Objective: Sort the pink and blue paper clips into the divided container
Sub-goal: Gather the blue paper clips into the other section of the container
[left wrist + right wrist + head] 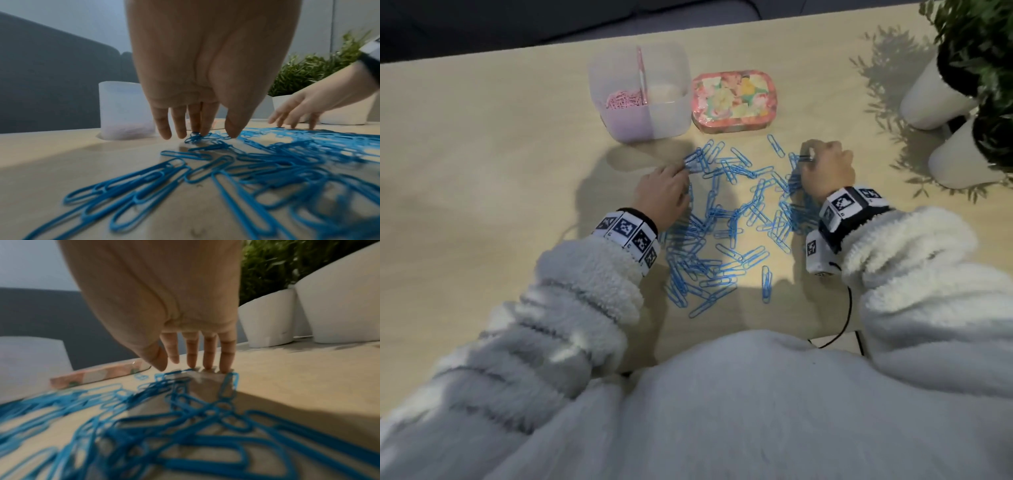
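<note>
From above, my pale wooden worktop (482,171) carries scattered blue wire paper clips (722,219) lying every which way, near the translucent divided plastic container (640,92) holding pink clips (621,100) in its left compartment.

At my left wrist, my left hand (197,81) has straight fingers touching the clips.

At my right wrist, my right hand (164,305) has fingers spread, tips down on the clips.

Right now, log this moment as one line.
left hand: open, touching blue clips | right hand: open, touching them | pink clips: container's left compartment
</note>
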{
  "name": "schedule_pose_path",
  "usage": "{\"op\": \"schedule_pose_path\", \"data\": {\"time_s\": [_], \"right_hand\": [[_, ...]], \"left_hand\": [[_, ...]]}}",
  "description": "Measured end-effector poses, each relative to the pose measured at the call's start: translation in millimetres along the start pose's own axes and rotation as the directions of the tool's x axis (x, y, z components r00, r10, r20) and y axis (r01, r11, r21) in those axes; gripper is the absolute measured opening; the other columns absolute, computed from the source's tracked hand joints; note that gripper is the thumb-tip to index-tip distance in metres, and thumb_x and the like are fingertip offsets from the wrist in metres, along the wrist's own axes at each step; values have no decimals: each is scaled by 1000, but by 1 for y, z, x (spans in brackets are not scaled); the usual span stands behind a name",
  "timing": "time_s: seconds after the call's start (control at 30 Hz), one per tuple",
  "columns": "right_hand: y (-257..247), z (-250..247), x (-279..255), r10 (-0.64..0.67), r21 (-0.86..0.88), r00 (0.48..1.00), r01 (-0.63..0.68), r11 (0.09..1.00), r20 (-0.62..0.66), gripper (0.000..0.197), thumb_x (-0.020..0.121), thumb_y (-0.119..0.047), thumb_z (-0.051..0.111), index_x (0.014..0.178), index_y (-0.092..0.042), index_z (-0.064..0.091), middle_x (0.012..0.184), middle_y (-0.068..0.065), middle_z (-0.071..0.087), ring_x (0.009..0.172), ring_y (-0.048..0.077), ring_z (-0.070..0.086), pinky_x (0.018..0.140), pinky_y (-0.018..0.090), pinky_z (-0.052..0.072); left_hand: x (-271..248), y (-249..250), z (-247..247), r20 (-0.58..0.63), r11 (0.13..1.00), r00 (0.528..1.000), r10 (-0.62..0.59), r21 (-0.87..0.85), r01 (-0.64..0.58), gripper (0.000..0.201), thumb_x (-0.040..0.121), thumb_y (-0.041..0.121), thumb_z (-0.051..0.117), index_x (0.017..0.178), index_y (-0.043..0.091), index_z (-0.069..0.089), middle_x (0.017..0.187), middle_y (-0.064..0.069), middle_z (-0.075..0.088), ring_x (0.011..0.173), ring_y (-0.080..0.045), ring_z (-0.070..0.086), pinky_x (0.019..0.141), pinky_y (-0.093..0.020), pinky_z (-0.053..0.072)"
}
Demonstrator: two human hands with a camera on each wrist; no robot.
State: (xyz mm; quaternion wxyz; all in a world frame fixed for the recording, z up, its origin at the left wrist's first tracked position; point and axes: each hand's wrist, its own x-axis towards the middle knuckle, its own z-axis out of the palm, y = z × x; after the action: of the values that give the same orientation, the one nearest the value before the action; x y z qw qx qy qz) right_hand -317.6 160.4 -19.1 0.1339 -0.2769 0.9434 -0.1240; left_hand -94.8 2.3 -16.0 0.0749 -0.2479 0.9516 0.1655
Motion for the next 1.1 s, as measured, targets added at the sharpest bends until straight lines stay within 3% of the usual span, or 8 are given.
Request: {"op": "schedule_pose_path", "data": {"time_s": [0.13,0.23,0.37,0.5,0.67,0.83,0.93,1.1], "right_hand": [[-23,11,-18,-291,-121,953,300,946,87,29,88,-14,46,113,-11,59,120,20,48,113,38,42,84,44,42],[-32,16,-29,-443,6,878,450,893,182,34,87,-7,45,115,-13,63,115,19,53,109,36,46,89,43,44],[-33,1,-5,-264,219,963,249,943,42,30,83,-15,47,103,-10,70,108,22,64,101,35,60,86,36,46],[-37,-5,11,-30,13,999,31,999,-21,33,88,-15,41,110,-5,63,122,24,49,116,40,44,93,41,41],[-63,9,-1,-259,-51,955,268,962,148,35,90,-24,44,118,-7,57,124,19,46,119,35,39,95,45,43],[-79,27,-39,-396,-72,868,435,898,299,62,76,-53,64,120,-11,51,120,14,44,115,32,40,86,44,46],[-85,37,-51,-397,47,878,399,916,267,53,77,-36,70,119,-10,52,119,16,44,113,33,44,88,43,47],[-89,40,-51,-368,225,883,311,924,291,37,79,-10,65,114,-7,55,114,17,53,103,31,52,84,32,40]], "left_hand": [[-21,6,6,-99,994,992,83,-65,-90,29,89,13,48,110,-3,60,130,-13,54,108,-32,57,90,-40,44],[-30,0,6,-173,987,985,21,-152,-48,25,86,9,51,105,-3,63,121,-14,58,101,-34,59,88,-41,46],[-20,-9,-5,-246,961,965,-87,-275,16,21,83,9,54,102,6,65,127,-13,52,112,-30,53,94,-39,42],[13,-4,-17,-158,972,987,-40,-235,2,33,87,16,55,118,5,53,131,-13,48,117,-28,49,99,-36,38],[44,3,-15,91,999,996,-2,-35,6,64,83,29,60,136,5,33,142,-16,39,131,-33,36,110,-42,27],[34,11,-5,-14,997,999,47,-52,-48,29,85,12,53,114,8,59,123,-17,53,110,-35,49,96,-43,37],[26,12,1,-65,995,997,41,-83,-47,20,82,7,55,100,5,64,104,-21,59,94,-37,57,79,-45,43],[15,12,8,-73,993,997,20,-117,-29,20,85,7,51,102,1,58,103,-23,56,95,-39,54,79,-47,40]]}}
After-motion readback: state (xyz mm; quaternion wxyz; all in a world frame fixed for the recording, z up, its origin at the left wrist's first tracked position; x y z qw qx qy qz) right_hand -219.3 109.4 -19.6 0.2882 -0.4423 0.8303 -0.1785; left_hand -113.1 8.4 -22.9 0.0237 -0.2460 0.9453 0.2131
